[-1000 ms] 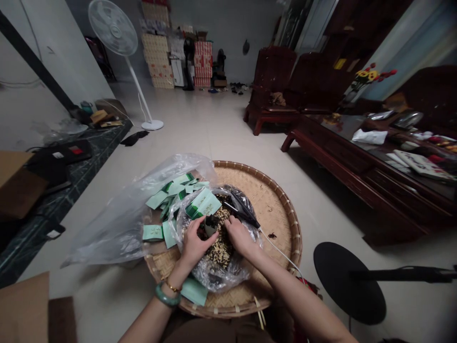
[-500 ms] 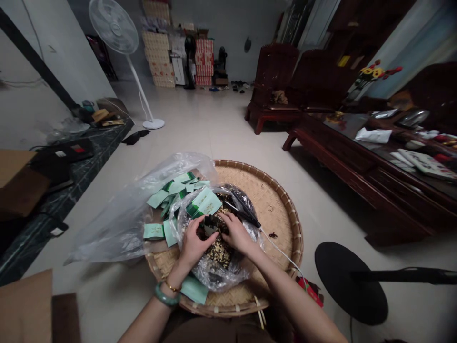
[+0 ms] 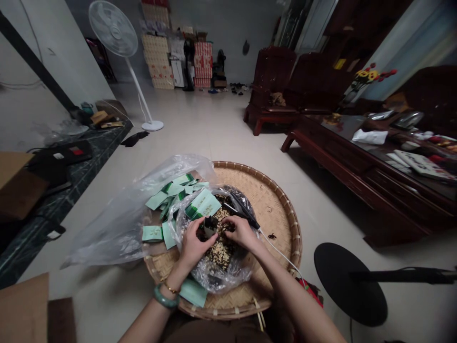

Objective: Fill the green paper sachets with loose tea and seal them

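Note:
A round woven bamboo tray lies on the floor in front of me. On it sits a clear plastic bag holding a dark and pale loose dried mix. My left hand pinches a small dark cup-like object over the mix. My right hand is curled, its fingertips at the mix beside that object. Several green paper packets lie on another clear bag to the left. A black tool with a white cord rests behind my hands.
A black round stand base sits on the floor to the right. A dark wooden low table and wooden chairs stand at right. A white pedestal fan and stacked boxes are at the back. Cardboard lies at lower left.
My right hand slid left and curled closer to the small dark object held by my left hand. The left hand has barely shifted.

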`<state>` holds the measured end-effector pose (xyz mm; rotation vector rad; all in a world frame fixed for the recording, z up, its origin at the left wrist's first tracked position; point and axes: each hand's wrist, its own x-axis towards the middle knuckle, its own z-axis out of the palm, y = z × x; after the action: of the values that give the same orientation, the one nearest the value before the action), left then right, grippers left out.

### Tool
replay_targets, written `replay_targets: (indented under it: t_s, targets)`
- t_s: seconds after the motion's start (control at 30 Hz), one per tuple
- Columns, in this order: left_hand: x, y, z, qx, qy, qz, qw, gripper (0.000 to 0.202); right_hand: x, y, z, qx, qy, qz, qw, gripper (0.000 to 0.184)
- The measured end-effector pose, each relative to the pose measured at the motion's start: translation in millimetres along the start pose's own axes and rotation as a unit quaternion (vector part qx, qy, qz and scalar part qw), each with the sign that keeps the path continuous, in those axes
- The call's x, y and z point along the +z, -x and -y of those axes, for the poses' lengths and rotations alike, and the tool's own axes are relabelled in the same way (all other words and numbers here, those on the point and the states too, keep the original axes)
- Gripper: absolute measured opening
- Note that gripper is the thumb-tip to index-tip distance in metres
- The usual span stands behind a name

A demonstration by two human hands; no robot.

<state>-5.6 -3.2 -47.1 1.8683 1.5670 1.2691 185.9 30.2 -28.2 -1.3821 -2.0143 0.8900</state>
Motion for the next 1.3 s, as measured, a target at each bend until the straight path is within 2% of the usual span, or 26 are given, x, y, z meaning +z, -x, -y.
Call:
replay_targets:
  t_s: [0.1, 0.2, 0.33, 0.5, 0.63, 0.77, 0.87, 1.03, 1.1, 1.2, 1.3]
  targets:
    - [0.6, -2, -4, 0.013, -0.012, 0.011, 1.000, 0.044, -28, 2, 14, 0.005, -0.008, -0.012, 1.000, 0.031]
    - [1.9, -4, -10, 0.024, -0.008, 0.019, 0.999, 0.044, -56, 5, 40, -0.017, -0.001, -0.011, 1.000, 0.032]
    - [5.3, -6, -16, 0.025, 0.003, 0.019, 0.999, 0.046, -76, 5, 73, -0.076, 0.058, 0.016, 0.995, 0.034]
    - [10.4, -5, -15, 0.008, 0.013, 0.023, 1.000, 0.047, -69, 1, 88, -0.138, 0.110, 0.056, 0.983, 0.041]
    - [12.1, -4, -12, 0.006, 0.019, 0.025, 0.999, 0.051, -58, -2, 88, -0.147, 0.070, 0.044, 0.986, 0.047]
    - [11.2, -5, -12, 0.005, 0.023, 0.027, 0.999, 0.050, -57, 0, 84, -0.147, 0.006, 0.004, 0.989, 0.040]
    - [9.5, -5, -14, 0.007, 0.029, 0.031, 0.999, 0.047, -56, 7, 80, -0.136, 0.001, -0.042, 0.990, 0.032]
    - [6.2, -3, -19, -0.007, 0.045, 0.051, 0.998, 0.052, -39, 23, 72, -0.132, 0.028, 0.013, 0.991, 0.027]
    - [4.0, -2, -22, -0.009, 0.048, 0.061, 0.997, 0.055, -32, 25, 69, -0.128, 0.031, 0.021, 0.991, 0.020]
    - [-0.8, -3, -24, -0.002, 0.054, 0.082, 0.995, 0.046, -29, 24, 65, -0.126, 0.004, 0.017, 0.992, 0.008]
    - [-4.5, -4, -21, 0.016, 0.069, 0.097, 0.993, 0.028, -34, 22, 63, -0.128, -0.038, -0.001, 0.991, 0.008]
